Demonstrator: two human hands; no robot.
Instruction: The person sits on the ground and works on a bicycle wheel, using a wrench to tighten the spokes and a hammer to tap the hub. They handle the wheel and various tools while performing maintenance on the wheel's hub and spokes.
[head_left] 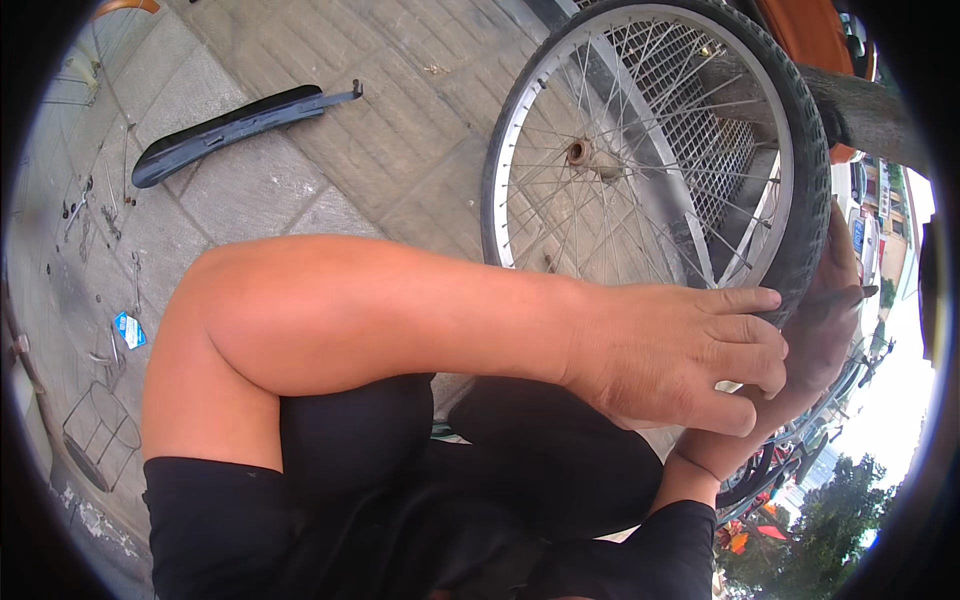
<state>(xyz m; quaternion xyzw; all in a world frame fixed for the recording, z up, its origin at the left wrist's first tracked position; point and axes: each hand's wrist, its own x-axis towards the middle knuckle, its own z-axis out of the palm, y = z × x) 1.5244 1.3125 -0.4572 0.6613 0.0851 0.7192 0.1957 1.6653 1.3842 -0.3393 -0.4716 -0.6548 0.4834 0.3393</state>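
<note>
A small blue-and-white packet [130,330] lies on the paving [260,195] at left, its print too small to read; a blue plate [872,242] shows on a white vehicle at the right edge.

The left forearm crosses from left to right, elbow bent sharply, so the left hand [690,355] sits palm down with its fingers half curled, 1 fingertip at the edge of the tyre [808,130]. Whether it grips the tyre cannot be told. The right arm reaches up at right; the right hand [838,265] is blurred beside the tyre's outer side, its grip unclear.

The spoked wheel [580,153] is ahead and to the right, beyond the left forearm. 1 black mudguard [230,135] lies at upper left.
</note>
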